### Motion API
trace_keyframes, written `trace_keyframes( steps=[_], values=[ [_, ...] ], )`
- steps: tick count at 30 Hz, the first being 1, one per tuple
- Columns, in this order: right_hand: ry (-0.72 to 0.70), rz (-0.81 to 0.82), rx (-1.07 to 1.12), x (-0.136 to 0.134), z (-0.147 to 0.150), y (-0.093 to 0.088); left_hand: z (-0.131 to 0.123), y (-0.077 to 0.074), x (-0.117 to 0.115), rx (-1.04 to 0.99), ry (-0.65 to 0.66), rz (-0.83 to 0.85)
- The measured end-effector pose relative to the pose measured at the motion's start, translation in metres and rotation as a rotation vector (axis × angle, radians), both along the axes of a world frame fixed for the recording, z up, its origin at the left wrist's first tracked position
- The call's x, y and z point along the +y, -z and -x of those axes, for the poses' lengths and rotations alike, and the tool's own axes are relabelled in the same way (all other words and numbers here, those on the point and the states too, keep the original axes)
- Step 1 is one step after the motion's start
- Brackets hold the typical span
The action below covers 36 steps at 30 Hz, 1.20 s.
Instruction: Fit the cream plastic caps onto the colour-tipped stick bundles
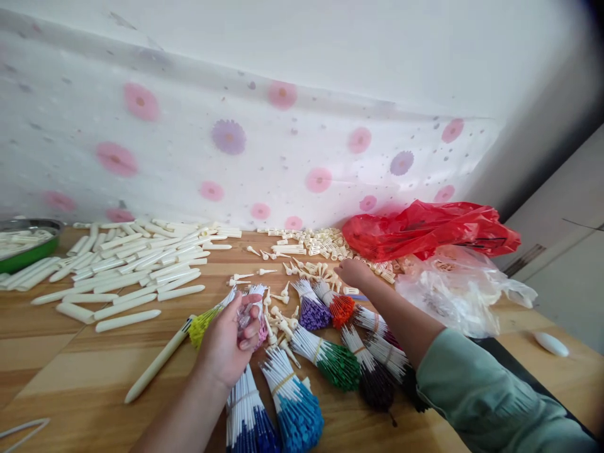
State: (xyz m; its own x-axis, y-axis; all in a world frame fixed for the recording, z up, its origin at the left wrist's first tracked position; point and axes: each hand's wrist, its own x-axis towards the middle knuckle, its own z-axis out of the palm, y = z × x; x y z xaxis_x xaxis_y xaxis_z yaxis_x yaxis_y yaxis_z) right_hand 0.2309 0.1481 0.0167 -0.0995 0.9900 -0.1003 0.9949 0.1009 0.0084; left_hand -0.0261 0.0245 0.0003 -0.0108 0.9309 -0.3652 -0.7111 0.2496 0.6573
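Note:
My left hand (238, 333) is palm up with its fingers curled round several small see-through plastic pieces (244, 316). Behind and beside it are bundles of pen refills, among them yellow (202, 328) and pink ones. My right hand (355, 273) reaches forward to the small cream plastic parts (321, 270); its fingers look bent together, and what they hold is hidden. Rubber-banded refill bundles fan out between my arms: purple (314, 313), orange (341, 309), green (337, 365), light blue (299, 412), dark blue (252, 428) and dark brown (376, 385).
Many cream pen barrels (141, 264) lie piled at the left, by a green-sided bowl (35, 248). One assembled-looking pen (158, 362) lies left of my hand. A red plastic bag (429, 229) and see-through bags (448, 296) occupy the right. A white oval object (551, 344) sits farther right.

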Motion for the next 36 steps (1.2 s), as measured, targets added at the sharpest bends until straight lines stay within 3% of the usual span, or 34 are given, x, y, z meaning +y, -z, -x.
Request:
trace_keyframes(
  steps=[3, 8, 12, 16, 21, 27, 33, 36],
  values=[
    [-0.131, 0.011, 0.013, -0.004, 0.026, 0.002, 0.001, -0.001, 0.0, -0.04, 0.004, 0.014],
    [-0.498, 0.074, 0.099, -0.005, 0.096, 0.01, 0.001, 0.0, 0.001, -0.042, -0.081, 0.005],
    [-0.564, 0.132, 0.072, 0.012, 0.139, 0.025, 0.003, 0.002, 0.004, -0.036, -0.187, -0.039],
    [-0.565, 0.186, 0.042, 0.027, 0.161, 0.039, 0.009, 0.004, 0.007, -0.041, -0.28, -0.074],
    [-0.53, 0.189, 0.031, 0.033, 0.161, 0.042, 0.015, 0.004, 0.008, -0.022, -0.336, -0.106],
    [-0.466, 0.124, 0.068, 0.027, 0.134, 0.026, 0.005, 0.007, 0.004, -0.003, -0.196, -0.109],
    [-0.391, 0.075, 0.049, 0.023, 0.126, 0.028, -0.002, 0.009, 0.002, 0.017, -0.146, -0.099],
    [-0.456, 0.08, 0.036, 0.024, 0.122, 0.026, -0.001, 0.01, 0.002, 0.027, -0.125, -0.095]
  ],
)
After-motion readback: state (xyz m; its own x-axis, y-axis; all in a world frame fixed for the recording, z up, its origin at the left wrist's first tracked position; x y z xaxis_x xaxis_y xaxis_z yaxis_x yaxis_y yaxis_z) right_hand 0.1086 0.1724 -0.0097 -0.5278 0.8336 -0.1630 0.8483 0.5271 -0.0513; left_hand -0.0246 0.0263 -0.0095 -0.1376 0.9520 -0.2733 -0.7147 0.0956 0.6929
